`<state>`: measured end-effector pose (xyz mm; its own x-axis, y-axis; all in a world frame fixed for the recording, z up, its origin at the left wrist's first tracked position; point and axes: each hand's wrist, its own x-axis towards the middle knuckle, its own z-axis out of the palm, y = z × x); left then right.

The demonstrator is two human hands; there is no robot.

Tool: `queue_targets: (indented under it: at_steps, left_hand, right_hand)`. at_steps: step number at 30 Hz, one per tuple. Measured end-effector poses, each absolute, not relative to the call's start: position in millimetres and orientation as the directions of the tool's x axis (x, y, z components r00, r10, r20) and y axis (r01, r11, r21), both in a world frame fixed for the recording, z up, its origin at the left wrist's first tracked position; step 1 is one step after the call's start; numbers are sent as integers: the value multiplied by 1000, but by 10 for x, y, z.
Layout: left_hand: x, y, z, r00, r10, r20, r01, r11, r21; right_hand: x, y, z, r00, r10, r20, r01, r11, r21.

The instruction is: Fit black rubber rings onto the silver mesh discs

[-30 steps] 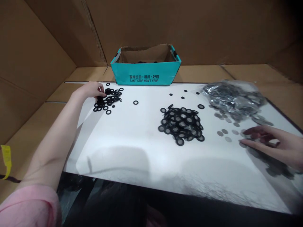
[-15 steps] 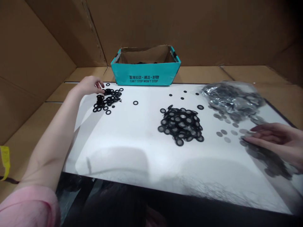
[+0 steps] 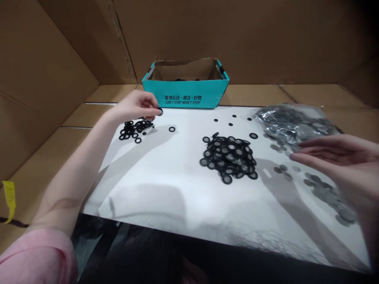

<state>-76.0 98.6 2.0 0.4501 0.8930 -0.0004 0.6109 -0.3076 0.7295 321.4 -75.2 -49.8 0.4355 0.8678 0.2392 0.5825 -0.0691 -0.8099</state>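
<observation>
My left hand (image 3: pixel 142 105) pinches a black ring (image 3: pixel 160 111) between thumb and fingertips, raised above a pile of loose black rings (image 3: pixel 130 131) on the white tabletop. At the right, my right hand (image 3: pixel 337 157) hovers with its fingertips together over scattered grey discs (image 3: pixel 321 187); what they hold is too blurred to make out. Between the hands lies a heap of black rings with grey centres (image 3: pixel 229 157). A clear plastic bag with grey discs (image 3: pixel 296 122) rests just beyond my right hand.
A turquoise open box (image 3: pixel 185 92) stands at the back edge with dark pieces inside. A single ring (image 3: pixel 172 129), a grey-centred ring (image 3: pixel 253 136) and several small black discs (image 3: pixel 230 124) lie apart. Cardboard walls (image 3: pixel 222 39) enclose the white table (image 3: pixel 166 169).
My left hand has lifted off the ring pile and moved right with a black ring. My right hand has risen off the grey discs and shifted slightly left and away from me.
</observation>
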Motion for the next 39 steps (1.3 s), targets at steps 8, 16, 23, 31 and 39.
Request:
queue_targets:
  at_steps: [8,16,23,31,39]
  left_hand:
    - [-178,435,-101,809,577,-110,272,-201,941]
    - [-40,229,-172,807,562,-183,153,101,983]
    - [21,165,-214,817,531,-223,129,209,969]
    - [50,131,-240,830,520,-201,107,204,973]
    - [70,89,-278,817,544,-189,141,129,981]
  right_hand:
    - [2160,-534,-388,22,980,200,123,196,-973]
    - [1884,-521,-440,3,975,224,59,223,-973]
    - [1875,-611,-496,81,922,379,267,346,-899]
    - [1934,-606,-543,-69,867,493,476,463,-748]
    - [1962,-610,-612,-246,869,430,483,495,-722]
